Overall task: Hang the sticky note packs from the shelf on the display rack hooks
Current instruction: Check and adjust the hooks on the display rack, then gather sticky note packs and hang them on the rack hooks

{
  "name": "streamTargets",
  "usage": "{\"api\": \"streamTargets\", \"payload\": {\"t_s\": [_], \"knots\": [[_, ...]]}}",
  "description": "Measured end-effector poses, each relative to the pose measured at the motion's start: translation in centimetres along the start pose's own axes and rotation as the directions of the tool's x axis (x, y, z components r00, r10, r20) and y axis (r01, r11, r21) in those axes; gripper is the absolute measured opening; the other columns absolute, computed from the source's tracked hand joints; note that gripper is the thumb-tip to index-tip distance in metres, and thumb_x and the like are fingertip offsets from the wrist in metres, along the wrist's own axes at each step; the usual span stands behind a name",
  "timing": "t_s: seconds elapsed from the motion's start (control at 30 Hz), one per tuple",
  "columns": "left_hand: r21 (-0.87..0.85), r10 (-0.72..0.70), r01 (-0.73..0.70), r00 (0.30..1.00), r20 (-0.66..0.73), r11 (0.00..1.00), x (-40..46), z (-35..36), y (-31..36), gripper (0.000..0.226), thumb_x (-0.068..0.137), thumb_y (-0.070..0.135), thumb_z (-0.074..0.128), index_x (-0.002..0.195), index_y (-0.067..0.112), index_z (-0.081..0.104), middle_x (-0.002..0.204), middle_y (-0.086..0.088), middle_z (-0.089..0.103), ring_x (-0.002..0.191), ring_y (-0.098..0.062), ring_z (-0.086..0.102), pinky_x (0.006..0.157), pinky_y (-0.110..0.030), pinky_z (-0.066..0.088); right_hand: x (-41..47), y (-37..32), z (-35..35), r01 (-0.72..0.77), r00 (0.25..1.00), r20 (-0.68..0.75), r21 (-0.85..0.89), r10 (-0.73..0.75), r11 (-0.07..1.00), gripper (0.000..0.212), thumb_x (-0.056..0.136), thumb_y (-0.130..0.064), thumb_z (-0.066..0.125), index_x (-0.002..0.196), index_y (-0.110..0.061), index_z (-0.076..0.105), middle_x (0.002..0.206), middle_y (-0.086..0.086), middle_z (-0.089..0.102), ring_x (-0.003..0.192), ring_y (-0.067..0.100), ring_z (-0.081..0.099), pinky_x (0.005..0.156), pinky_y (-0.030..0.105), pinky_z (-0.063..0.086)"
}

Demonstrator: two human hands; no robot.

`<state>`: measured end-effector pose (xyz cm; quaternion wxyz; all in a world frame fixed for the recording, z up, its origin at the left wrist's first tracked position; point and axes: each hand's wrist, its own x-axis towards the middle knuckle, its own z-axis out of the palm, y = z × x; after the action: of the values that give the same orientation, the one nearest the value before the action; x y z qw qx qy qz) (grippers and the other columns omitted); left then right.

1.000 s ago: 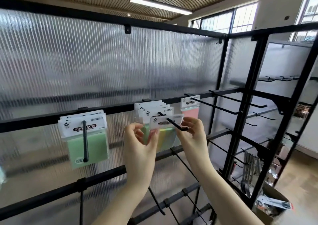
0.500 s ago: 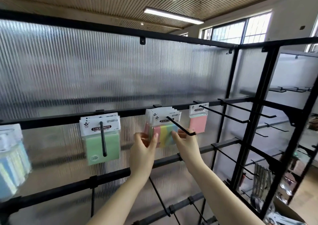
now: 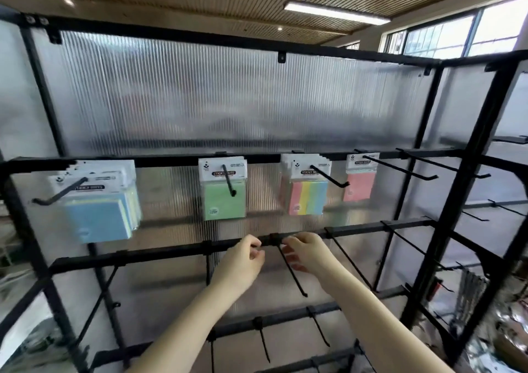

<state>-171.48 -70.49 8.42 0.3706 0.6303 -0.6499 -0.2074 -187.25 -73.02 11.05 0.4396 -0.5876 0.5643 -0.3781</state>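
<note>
Our left hand (image 3: 243, 261) and right hand (image 3: 307, 254) hang loosely curled, holding nothing, below the striped pack (image 3: 308, 197) on the rack's (image 3: 160, 254) top rail.

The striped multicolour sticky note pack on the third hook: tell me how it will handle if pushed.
The striped multicolour sticky note pack hangs from one black hook through its card header, so it would probably swing. Its thin shape suggests it is light; the glossy wrapper may feel slippery.

Both hands (image 3: 274, 261), seemingly empty, hover below the striped pack (image 3: 308, 197).
</note>
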Motion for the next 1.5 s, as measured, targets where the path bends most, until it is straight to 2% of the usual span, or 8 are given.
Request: {"api": "streamTargets", "payload": {"t_s": [0.23, 0.37, 0.47, 0.53, 0.8, 1.0, 1.2, 1.5], "knots": [[0.051, -0.072, 0.083, 0.981, -0.182, 0.995, -7.5, -6.3, -5.0, 0.015, 0.093, 0.022, 0.056, 0.107, 0.02, 0.061, 0.098, 0.01, 0.061, 0.097, -0.012, 0.062, 0.085, -0.031, 0.051, -5.0, -2.5, 8.6, 0.253, 0.959, 0.145, -0.063, -0.242, 0.965, 0.017, 0.097, -0.019, 0.049, 0.088, -0.018, 0.064, 0.087, 0.006, 0.068, 0.078, 0.021, 0.061, 0.071, 0.033, 0.05], [0.069, -0.141, 0.163, 0.958, -0.251, 0.984, -11.6, -10.6, -7.7, 0.018, 0.093, 0.015, 0.055, 0.111, 0.016, 0.06, 0.101, 0.006, 0.062, 0.097, -0.013, 0.06, 0.086, -0.032, 0.05, -8.2, -3.8, 14.2, 0.366, 0.907, 0.247, -0.063, -0.341, 0.928, 0.018, 0.096, -0.02, 0.049, 0.09, -0.016, 0.065, 0.082, -0.003, 0.067, 0.075, 0.014, 0.061, 0.068, 0.02, 0.05], [0.078, -0.176, 0.21, 0.933, -0.314, 0.975, -14.3, -14.1, -9.5, 0.015, 0.094, 0.018, 0.054, 0.107, 0.022, 0.059, 0.097, 0.009, 0.061, 0.093, -0.012, 0.061, 0.083, -0.031, 0.051, -10.3, -4.9, 18.2, 0.413, 0.87, 0.33, -0.08, -0.368, 0.907, 0.019, 0.096, -0.017, 0.049, 0.094, -0.008, 0.067, 0.09, 0.004, 0.07, 0.087, 0.022, 0.065, 0.081, 0.036, 0.052], [0.074, -0.195, 0.234, 0.917, -0.349, 0.969, -16.0, -16.3, -10.5, 0.011, 0.095, 0.021, 0.053, 0.104, 0.025, 0.059, 0.096, 0.01, 0.062, 0.091, -0.008, 0.06, 0.081, -0.028, 0.05, -11.4, -5.6, 20.6, 0.45, 0.842, 0.368, -0.079, -0.394, 0.889, 0.021, 0.096, -0.016, 0.049, 0.093, -0.007, 0.067, 0.091, 0.007, 0.071, 0.089, 0.023, 0.065, 0.081, 0.037, 0.052], [0.045, -0.292, 0.347, 0.846, -0.447, 0.937, -23.9, -25.1, -16.1, 0.006, 0.093, 0.02, 0.057, 0.094, 0.024, 0.061, 0.092, 0.005, 0.069, 0.09, -0.017, 0.065, 0.082, -0.036, 0.051, -17.9, -9.2, 31.5, 0.52, 0.705, 0.571, -0.016, -0.419, 0.854, 0.02, 0.097, -0.021, 0.048, 0.094, -0.014, 0.066, 0.083, -0.001, 0.068, 0.078, 0.017, 0.064, 0.074, 0.033, 0.053], [0.088, -0.383, 0.476, 0.792, -0.476, 0.875, -29.6, -32.9, -21.3, 0.019, 0.094, 0.016, 0.051, 0.104, 0.019, 0.066, 0.1, 0.002, 0.07, 0.094, -0.018, 0.063, 0.076, -0.029, 0.046, -23.0, -12.0, 40.7, 0.526, 0.636, 0.654, 0.021, -0.409, 0.85, 0.02, 0.098, -0.015, 0.046, 0.098, -0.009, 0.065, 0.089, 0.003, 0.067, 0.08, 0.017, 0.063, 0.065, 0.016, 0.047], [0.115, -0.415, 0.527, 0.769, -0.486, 0.842, -34.7, -39.3, -25.9, 0.02, 0.095, 0.017, 0.053, 0.11, 0.013, 0.065, 0.109, -0.002, 0.067, 0.101, -0.021, 0.062, 0.086, -0.036, 0.049, -25.6, -13.7, 49.2, 0.578, 0.611, 0.693, -0.061, -0.383, 0.814, 0.02, 0.096, -0.015, 0.047, 0.097, -0.004, 0.064, 0.096, 0.013, 0.068, 0.091, 0.029, 0.063, 0.083, 0.043, 0.051], [0.076, -0.5, 0.606, 0.714, -0.49, 0.792, -40.5, -44.4, -32.5, 0.014, 0.094, 0.021, 0.053, 0.1, 0.015, 0.064, 0.1, -0.004, 0.067, 0.094, -0.022, 0.063, 0.084, -0.037, 0.049, -26.5, -14.4, 58.8, 0.66, 0.587, 0.743, -0.209, -0.322, 0.721, 0.025, 0.097, -0.021, 0.044, 0.104, -0.006, 0.062, 0.104, 0.012, 0.067, 0.093, 0.027, 0.061, 0.074, 0.033, 0.045]]}}
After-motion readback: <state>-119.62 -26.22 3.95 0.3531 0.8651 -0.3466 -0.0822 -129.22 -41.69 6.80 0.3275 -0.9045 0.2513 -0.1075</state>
